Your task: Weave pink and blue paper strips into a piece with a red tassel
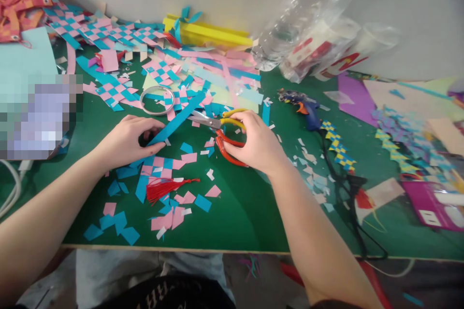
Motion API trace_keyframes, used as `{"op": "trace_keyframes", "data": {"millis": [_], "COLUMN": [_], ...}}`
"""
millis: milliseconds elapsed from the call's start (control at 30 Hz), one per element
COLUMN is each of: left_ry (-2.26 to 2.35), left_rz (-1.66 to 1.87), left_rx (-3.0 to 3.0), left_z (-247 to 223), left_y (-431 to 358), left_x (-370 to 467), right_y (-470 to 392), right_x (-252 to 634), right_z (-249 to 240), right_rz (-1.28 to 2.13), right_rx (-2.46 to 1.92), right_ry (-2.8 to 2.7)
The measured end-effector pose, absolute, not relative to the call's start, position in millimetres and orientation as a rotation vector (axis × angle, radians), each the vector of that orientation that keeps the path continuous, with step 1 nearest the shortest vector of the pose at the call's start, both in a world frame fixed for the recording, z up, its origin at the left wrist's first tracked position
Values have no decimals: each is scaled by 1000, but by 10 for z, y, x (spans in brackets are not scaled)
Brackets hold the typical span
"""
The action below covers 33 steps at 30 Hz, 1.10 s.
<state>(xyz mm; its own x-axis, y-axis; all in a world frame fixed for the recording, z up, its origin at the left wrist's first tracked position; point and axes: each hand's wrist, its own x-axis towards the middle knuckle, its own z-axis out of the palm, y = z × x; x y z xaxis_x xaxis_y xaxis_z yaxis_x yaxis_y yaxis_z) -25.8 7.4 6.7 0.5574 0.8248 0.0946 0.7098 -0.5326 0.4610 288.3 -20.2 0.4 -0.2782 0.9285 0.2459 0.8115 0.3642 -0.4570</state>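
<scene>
A blue paper strip (179, 119) is pinched between the thumb and fingers of my left hand (131, 139), its far end slanting up to the right. In my right hand (255, 141) is a pair of scissors (209, 120) with one yellow and one red handle, the blades partly apart and pointing at the strip. Whether the blades touch the strip, I cannot tell. Below my hands lies a woven pink and blue paper piece (163, 168), with a red tassel (168, 189) on top. Pink and blue paper scraps (119, 221) are scattered around it.
Woven paper pieces (108, 29) and a tape ring (157, 100) lie behind my hands. A yellow paper roll (206, 31) leans at the wall beside bagged cups (319, 48). To the right are a glue gun (306, 108) and its black cord; at left, a blurred-out device (39, 120).
</scene>
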Motion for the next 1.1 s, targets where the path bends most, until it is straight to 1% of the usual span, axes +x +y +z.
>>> {"op": "trace_keyframes", "data": {"millis": [167, 333, 533, 667, 933, 1100], "left_ry": [1275, 1311, 1263, 1241, 1317, 1305], "left_rz": [459, 593, 718, 764, 762, 738], "left_rx": [2362, 2187, 2017, 1934, 1939, 2052], "left_z": [78, 81, 122, 119, 64, 65], "left_y": [83, 79, 73, 77, 85, 83], "left_x": [-268, -303, -296, -295, -302, -322], "right_y": [-164, -90, -14, 21, 59, 71], "right_x": [2934, 3043, 3164, 3231, 3299, 3321], "right_z": [-10, -86, -175, -236, -331, -324], "right_rz": [207, -22, -154, -115, 97, 21], "right_rx": [-1515, -1703, -1875, -1928, -1976, -1908], "right_ry": [-2092, -1906, -1664, -1668, -1637, -1613]}}
